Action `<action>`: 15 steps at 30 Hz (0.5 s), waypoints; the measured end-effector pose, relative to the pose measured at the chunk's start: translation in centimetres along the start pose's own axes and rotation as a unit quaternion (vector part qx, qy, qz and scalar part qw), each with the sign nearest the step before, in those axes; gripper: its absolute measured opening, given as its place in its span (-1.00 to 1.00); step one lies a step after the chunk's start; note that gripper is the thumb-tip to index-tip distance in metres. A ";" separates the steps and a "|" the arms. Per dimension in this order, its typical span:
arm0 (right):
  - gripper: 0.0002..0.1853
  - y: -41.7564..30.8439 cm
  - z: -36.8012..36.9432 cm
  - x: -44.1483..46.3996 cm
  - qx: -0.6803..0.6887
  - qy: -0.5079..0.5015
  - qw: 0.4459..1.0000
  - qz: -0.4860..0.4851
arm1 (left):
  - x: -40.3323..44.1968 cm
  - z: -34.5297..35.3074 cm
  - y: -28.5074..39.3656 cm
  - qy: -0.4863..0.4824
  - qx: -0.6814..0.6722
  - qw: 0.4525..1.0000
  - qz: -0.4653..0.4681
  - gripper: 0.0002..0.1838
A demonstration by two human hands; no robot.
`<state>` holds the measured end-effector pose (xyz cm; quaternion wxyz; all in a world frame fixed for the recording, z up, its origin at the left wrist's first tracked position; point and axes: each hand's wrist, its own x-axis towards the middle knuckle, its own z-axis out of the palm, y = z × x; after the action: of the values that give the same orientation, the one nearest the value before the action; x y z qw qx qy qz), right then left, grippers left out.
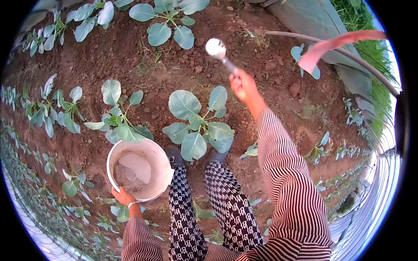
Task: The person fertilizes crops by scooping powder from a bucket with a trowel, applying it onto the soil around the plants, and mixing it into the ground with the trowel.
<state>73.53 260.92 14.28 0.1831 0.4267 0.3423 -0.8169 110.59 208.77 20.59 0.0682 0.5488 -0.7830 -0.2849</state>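
My right hand is closed round the handle of a spoon, held out over bare soil. White material is heaped on the spoon's far end, slightly blurred. Down at the left, my left hand grips the lower left rim of a white bucket. Inside the bucket, a whitish substance lies at the bottom. Between the bucket and the spoon grows a broad-leaved green plant, just in front of my shoes. Another leafy plant touches the bucket's top edge.
More leafy plants stand in rows, one beyond the spoon and a small one at the right. A red strip hangs at the upper right near a curved pole and plastic sheeting. Brown soil lies between plants.
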 end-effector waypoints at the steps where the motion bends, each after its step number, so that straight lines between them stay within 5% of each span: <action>1: -0.81 -1.5 0.4 3.5 0.002 -0.016 1.000 -0.018 | 0.2 0.1 -0.2 -0.004 0.001 1.000 0.005 -0.56; 2: -0.80 -3.0 0.7 7.1 0.011 -0.042 0.999 -0.032 | 0.4 0.1 -0.6 -0.005 -0.012 1.000 0.001 -0.56; 5: -0.83 -4.4 0.6 12.5 -0.107 0.090 0.986 -0.092 | 0.9 -0.4 -1.5 -0.023 -0.056 0.998 -0.022 -0.54; 9: -0.81 -2.3 -3.9 11.1 -0.312 0.194 0.913 -0.179 | 1.1 -1.5 -2.0 -0.014 -0.032 0.999 -0.005 -0.53; 11: -0.66 -4.5 -5.8 12.7 -0.516 0.224 0.752 -0.344 | 0.8 -1.6 -1.5 -0.013 -0.048 0.999 -0.004 -0.52; 13: -0.52 -7.8 -5.1 14.4 -0.650 0.244 0.530 -0.487 | 0.6 -1.6 -1.2 -0.008 -0.052 0.999 -0.008 -0.52; 15: -0.61 -11.2 -1.0 14.9 -0.637 0.239 0.531 -0.505 | 0.5 -2.1 -0.6 -0.009 -0.001 1.000 -0.009 -0.52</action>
<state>59.02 269.34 6.09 -0.1258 0.1322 0.9613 -0.2065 111.74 207.38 21.88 0.0591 0.5534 -0.7781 -0.2912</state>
